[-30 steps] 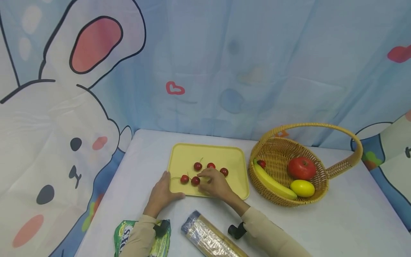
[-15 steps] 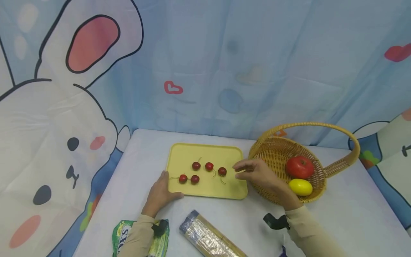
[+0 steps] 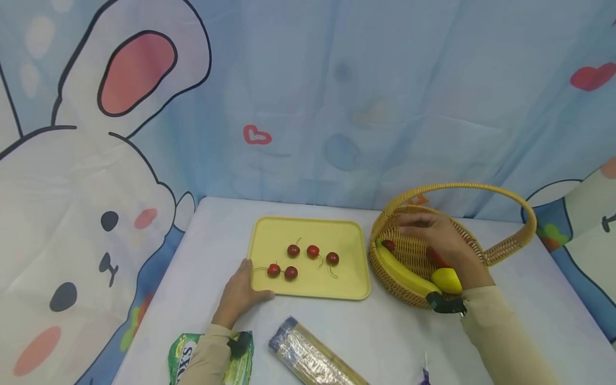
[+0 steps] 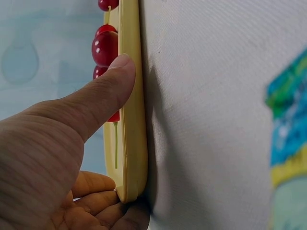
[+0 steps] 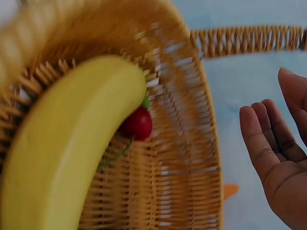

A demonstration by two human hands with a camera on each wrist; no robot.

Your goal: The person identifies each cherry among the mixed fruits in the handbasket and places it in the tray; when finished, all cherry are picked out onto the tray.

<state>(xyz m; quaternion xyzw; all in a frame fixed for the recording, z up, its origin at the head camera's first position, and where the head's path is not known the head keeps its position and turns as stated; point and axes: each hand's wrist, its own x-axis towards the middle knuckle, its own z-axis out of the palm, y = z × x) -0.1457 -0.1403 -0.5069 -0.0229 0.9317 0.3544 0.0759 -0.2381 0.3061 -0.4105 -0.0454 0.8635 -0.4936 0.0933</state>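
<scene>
My left hand [image 3: 243,293] holds the near left corner of a yellow tray [image 3: 344,235]; in the left wrist view its thumb [image 4: 112,84] lies along the rim, fingers curled at the end. Several cherries [image 3: 313,251] with stems lie on the tray. Over a wicker basket [image 3: 377,267] at the right, my right hand [image 3: 440,238] hovers with nothing in its fingers, thumb apart from them in the right wrist view. Inside the basket are a banana [image 3: 404,272], a cherry [image 5: 136,123] beside it, a lemon [image 3: 445,280] and a red round fruit [image 3: 435,258], mostly hidden by the hand.
The basket's tall handle [image 3: 462,186] arches over it. In front lie a green printed bag [image 3: 240,358], partly under the left sleeve, and a long clear-wrapped pack [image 3: 315,355]. A small purple-ended item [image 3: 425,377] is at the near edge. A printed curtain [image 3: 298,96] hangs behind.
My right hand has left the cherries on the tray and moved right, over the tray's edge to above the basket. The left hand stays at the tray's corner.
</scene>
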